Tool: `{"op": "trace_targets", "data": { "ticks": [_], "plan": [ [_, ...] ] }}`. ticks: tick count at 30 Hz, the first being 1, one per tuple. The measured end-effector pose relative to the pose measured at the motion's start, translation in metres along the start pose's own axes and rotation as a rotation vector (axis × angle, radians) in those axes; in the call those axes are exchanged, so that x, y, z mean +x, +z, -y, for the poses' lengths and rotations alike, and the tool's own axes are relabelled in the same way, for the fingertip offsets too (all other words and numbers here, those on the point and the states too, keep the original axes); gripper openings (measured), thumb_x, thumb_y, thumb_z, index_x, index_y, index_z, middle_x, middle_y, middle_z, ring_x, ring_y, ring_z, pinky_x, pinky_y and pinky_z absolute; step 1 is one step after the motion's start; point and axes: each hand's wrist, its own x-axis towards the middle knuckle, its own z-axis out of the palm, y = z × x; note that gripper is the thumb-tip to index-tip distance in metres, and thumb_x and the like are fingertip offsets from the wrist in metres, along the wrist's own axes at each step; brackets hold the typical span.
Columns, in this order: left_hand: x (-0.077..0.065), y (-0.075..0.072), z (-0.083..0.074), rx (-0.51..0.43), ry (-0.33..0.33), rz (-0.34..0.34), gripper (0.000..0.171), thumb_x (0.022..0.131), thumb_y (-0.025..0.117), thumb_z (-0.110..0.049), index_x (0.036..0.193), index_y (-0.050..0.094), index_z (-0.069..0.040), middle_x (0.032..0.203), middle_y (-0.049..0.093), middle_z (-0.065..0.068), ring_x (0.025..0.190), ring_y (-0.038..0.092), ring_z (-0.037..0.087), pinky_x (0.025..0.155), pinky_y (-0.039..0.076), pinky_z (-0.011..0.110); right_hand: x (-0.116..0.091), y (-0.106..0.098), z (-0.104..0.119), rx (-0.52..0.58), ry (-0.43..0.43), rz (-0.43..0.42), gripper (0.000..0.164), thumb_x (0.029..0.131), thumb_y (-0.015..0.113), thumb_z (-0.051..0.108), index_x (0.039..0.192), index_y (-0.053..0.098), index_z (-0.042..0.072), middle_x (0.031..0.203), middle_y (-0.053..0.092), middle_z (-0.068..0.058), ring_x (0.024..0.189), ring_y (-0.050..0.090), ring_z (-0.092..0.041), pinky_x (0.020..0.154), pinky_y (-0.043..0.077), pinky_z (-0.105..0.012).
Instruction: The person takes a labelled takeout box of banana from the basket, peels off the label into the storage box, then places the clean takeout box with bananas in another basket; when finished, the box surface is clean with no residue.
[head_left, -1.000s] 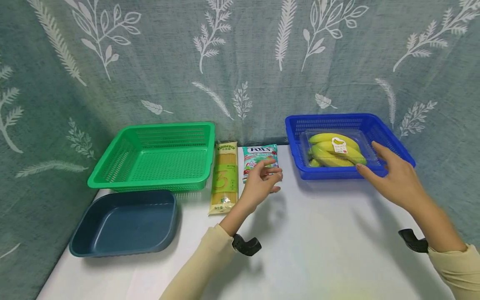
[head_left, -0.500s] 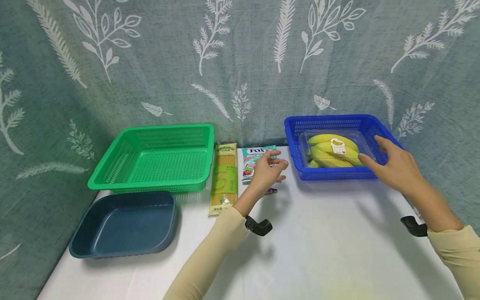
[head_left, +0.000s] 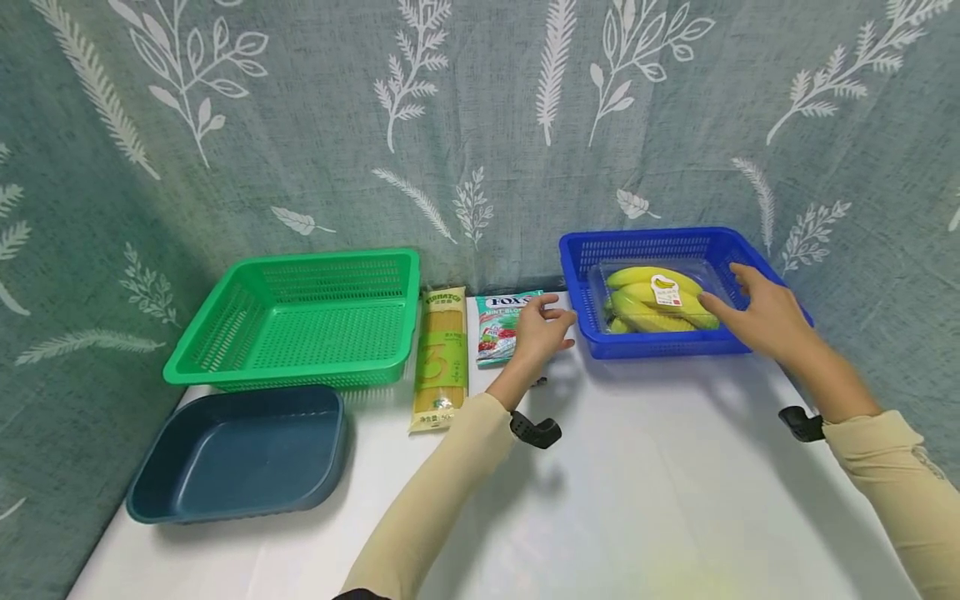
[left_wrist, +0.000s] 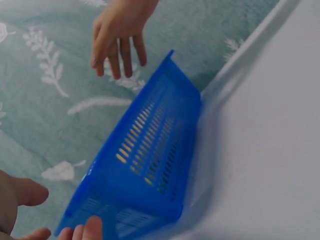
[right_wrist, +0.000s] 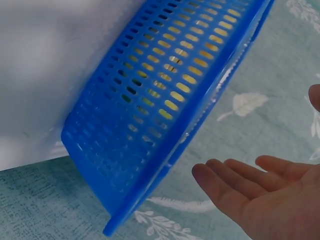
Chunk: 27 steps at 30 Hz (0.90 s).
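Observation:
At the back right stands a blue basket [head_left: 675,346], its sides slotted. In it lies a clear plastic box of bananas [head_left: 637,310] with a white label. My left hand [head_left: 542,329] hovers by the basket's left side, fingers loosely bent and nothing held; the left wrist view puts its fingertips [left_wrist: 92,229] close to the rim. Over the basket's right side is my right hand [head_left: 768,317], thumb and fingers spread. In the right wrist view its fingers [right_wrist: 235,180] appear apart from the rim. Partly behind my left hand lies a FOX'S candy bag [head_left: 495,333].
Left of the candy bag lies a pack of spaghetti [head_left: 441,367]. A green basket [head_left: 300,367] stands at the back left, with a dark blue tub [head_left: 240,467] in front of it. A small dark item [head_left: 539,382] shows beside my left wrist. Behind everything hangs a leaf-patterned curtain [head_left: 315,150].
My left hand has moved right, from over the candy bag to the blue basket's left side. My right hand has risen slightly in view. The head view has shifted a little.

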Motion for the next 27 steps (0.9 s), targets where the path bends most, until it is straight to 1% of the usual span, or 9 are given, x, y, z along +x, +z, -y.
{"op": "trace_targets", "data": {
  "ticks": [4, 7, 9, 12, 15, 19, 22, 24, 27],
  "plan": [
    [0.006, 0.009, 0.000, 0.004, -0.002, -0.021, 0.050, 0.091, 0.075, -0.011, 0.137, 0.056, -0.005, 0.102, 0.066, 0.008, 0.090, 0.069, 0.023, 0.064, 0.061, 0.035, 0.013, 0.000, -0.004, -0.009, 0.017, 0.017, 0.096, 0.099, 0.047, 0.060, 0.155, 0.011, -0.011, 0.148, 0.029, -0.042, 0.129, 0.034, -0.058, 0.095, 0.034, -0.074],
    [0.010, 0.015, 0.001, 0.011, 0.004, -0.048, 0.049, 0.089, 0.076, -0.008, 0.135, 0.057, -0.004, 0.101, 0.065, 0.007, 0.086, 0.069, 0.022, 0.069, 0.061, 0.040, 0.022, 0.001, -0.008, -0.023, 0.034, 0.033, 0.098, 0.099, 0.045, 0.061, 0.154, 0.012, -0.013, 0.147, 0.029, -0.042, 0.129, 0.034, -0.059, 0.098, 0.032, -0.074],
    [0.012, 0.017, 0.003, 0.022, 0.011, -0.065, 0.049, 0.088, 0.077, -0.006, 0.133, 0.058, -0.003, 0.100, 0.065, 0.007, 0.082, 0.070, 0.020, 0.069, 0.061, 0.041, 0.027, 0.001, -0.012, -0.032, 0.049, 0.043, 0.099, 0.099, 0.044, 0.062, 0.153, 0.012, -0.014, 0.146, 0.029, -0.044, 0.128, 0.033, -0.060, 0.100, 0.031, -0.075],
    [0.014, 0.019, 0.004, 0.044, 0.019, -0.078, 0.050, 0.086, 0.078, -0.004, 0.132, 0.060, -0.003, 0.098, 0.066, 0.007, 0.078, 0.070, 0.019, 0.067, 0.061, 0.039, 0.033, 0.002, -0.019, -0.044, 0.069, 0.056, 0.099, 0.099, 0.043, 0.063, 0.152, 0.013, -0.016, 0.145, 0.028, -0.045, 0.128, 0.031, -0.062, 0.101, 0.028, -0.075],
    [0.017, 0.019, 0.004, 0.061, 0.013, -0.083, 0.052, 0.085, 0.079, -0.004, 0.133, 0.060, -0.003, 0.096, 0.065, 0.004, 0.077, 0.070, 0.017, 0.063, 0.061, 0.034, 0.039, 0.005, -0.026, -0.039, 0.089, 0.087, 0.100, 0.099, 0.041, 0.063, 0.151, 0.013, -0.017, 0.146, 0.025, -0.046, 0.129, 0.028, -0.063, 0.101, 0.029, -0.075],
    [0.021, 0.017, 0.002, 0.055, 0.001, -0.072, 0.052, 0.084, 0.079, -0.001, 0.133, 0.061, -0.003, 0.099, 0.066, 0.007, 0.080, 0.068, 0.017, 0.062, 0.060, 0.031, 0.046, 0.009, -0.033, -0.037, 0.111, 0.121, 0.101, 0.099, 0.040, 0.064, 0.150, 0.012, -0.019, 0.147, 0.021, -0.047, 0.129, 0.027, -0.064, 0.100, 0.031, -0.074],
    [0.024, 0.016, 0.001, 0.032, -0.014, -0.039, 0.051, 0.085, 0.077, 0.003, 0.133, 0.061, -0.002, 0.109, 0.067, 0.015, 0.082, 0.068, 0.017, 0.065, 0.061, 0.033, 0.049, 0.010, -0.036, -0.044, 0.121, 0.120, 0.101, 0.100, 0.040, 0.063, 0.149, 0.012, -0.020, 0.146, 0.021, -0.048, 0.130, 0.026, -0.064, 0.101, 0.030, -0.074],
    [0.025, 0.017, 0.000, 0.029, -0.025, -0.022, 0.050, 0.085, 0.076, 0.004, 0.132, 0.062, -0.003, 0.112, 0.067, 0.017, 0.082, 0.068, 0.017, 0.066, 0.061, 0.035, 0.051, 0.009, -0.038, -0.047, 0.131, 0.123, 0.102, 0.099, 0.040, 0.063, 0.149, 0.012, -0.021, 0.146, 0.020, -0.048, 0.130, 0.024, -0.065, 0.102, 0.029, -0.074],
    [0.025, 0.019, 0.000, 0.026, -0.034, -0.016, 0.050, 0.085, 0.076, 0.005, 0.132, 0.062, -0.004, 0.108, 0.066, 0.015, 0.080, 0.067, 0.016, 0.064, 0.061, 0.035, 0.054, 0.008, -0.041, -0.047, 0.152, 0.141, 0.105, 0.099, 0.038, 0.065, 0.148, 0.010, -0.023, 0.146, 0.018, -0.049, 0.131, 0.021, -0.065, 0.103, 0.028, -0.074]
  ]
}}
